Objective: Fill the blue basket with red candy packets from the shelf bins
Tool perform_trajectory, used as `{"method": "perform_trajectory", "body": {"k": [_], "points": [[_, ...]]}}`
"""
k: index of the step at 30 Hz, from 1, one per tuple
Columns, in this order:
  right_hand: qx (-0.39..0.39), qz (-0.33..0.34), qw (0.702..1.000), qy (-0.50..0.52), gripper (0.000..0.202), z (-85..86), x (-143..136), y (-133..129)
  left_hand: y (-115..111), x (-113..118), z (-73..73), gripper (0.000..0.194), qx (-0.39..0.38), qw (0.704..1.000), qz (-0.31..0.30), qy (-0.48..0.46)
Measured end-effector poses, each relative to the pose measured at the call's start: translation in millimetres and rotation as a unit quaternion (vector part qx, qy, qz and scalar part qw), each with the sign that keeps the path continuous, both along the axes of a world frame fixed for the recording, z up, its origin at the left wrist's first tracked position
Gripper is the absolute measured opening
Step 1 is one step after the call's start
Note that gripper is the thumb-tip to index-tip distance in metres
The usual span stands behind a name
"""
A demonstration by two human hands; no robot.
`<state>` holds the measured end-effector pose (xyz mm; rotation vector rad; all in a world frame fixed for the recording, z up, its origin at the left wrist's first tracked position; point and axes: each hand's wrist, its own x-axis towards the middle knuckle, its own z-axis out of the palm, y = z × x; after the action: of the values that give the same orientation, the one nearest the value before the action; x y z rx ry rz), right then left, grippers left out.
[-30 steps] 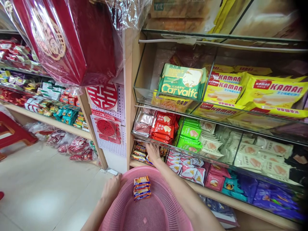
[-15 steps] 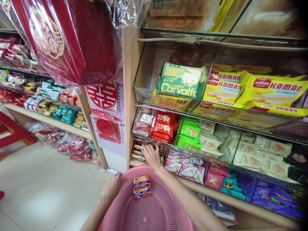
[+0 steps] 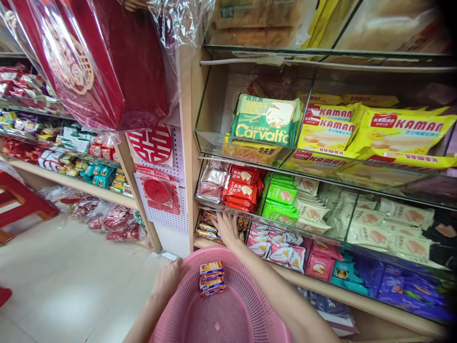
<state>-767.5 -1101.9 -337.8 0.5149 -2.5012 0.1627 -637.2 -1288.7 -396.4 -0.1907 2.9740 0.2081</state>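
Observation:
My left hand [image 3: 170, 275] is closed on the left rim of a pink plastic basket [image 3: 259, 290] with perforated sides. Inside the basket, against its far wall, lies a short stack of orange-and-blue snack packets [image 3: 212, 278]. My right hand [image 3: 227, 228] reaches over the basket into the lowest left shelf bin. Its fingers are stretched out and apart among small yellow-brown wrapped snacks [image 3: 207, 230]; the fingertips are partly hidden. I cannot see any packet held in it.
Red wafer packets [image 3: 242, 188] sit in the bin above, beside green packets [image 3: 282, 196]. White-and-pink packets [image 3: 274, 245] lie right of my right hand. Clear shelf fronts edge the bins. A wrapped red box [image 3: 117, 66] hangs at upper left; a red stool [image 3: 21, 200] stands far left.
My right hand has reached slightly deeper into the bin, and its fingers have extended further among the snacks, some of which have shifted. The left hand keeps its hold on the basket.

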Motion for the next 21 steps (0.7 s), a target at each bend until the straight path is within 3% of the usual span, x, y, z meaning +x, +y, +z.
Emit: {"method": "perform_trajectory", "body": {"k": [7, 13, 21], "points": [[-0.007, 0.034, 0.997, -0.074, 0.034, 0.7, -9.3, 7.7, 0.9, 0.1, 3.4, 0.041, 0.0, 1.0, 0.001, -0.007], [-0.032, 0.061, 0.997, -0.038, 0.036, -1.9, -4.7, 8.2, 2.1, 1.3, 6.3, 0.041, 0.0, 1.0, 0.004, -0.013], [-0.028, 0.046, 0.997, -0.057, 0.033, -0.7, -5.7, 2.8, 2.6, 2.2, 7.6, 0.04, 0.004, 1.0, 0.007, -0.01]]}}
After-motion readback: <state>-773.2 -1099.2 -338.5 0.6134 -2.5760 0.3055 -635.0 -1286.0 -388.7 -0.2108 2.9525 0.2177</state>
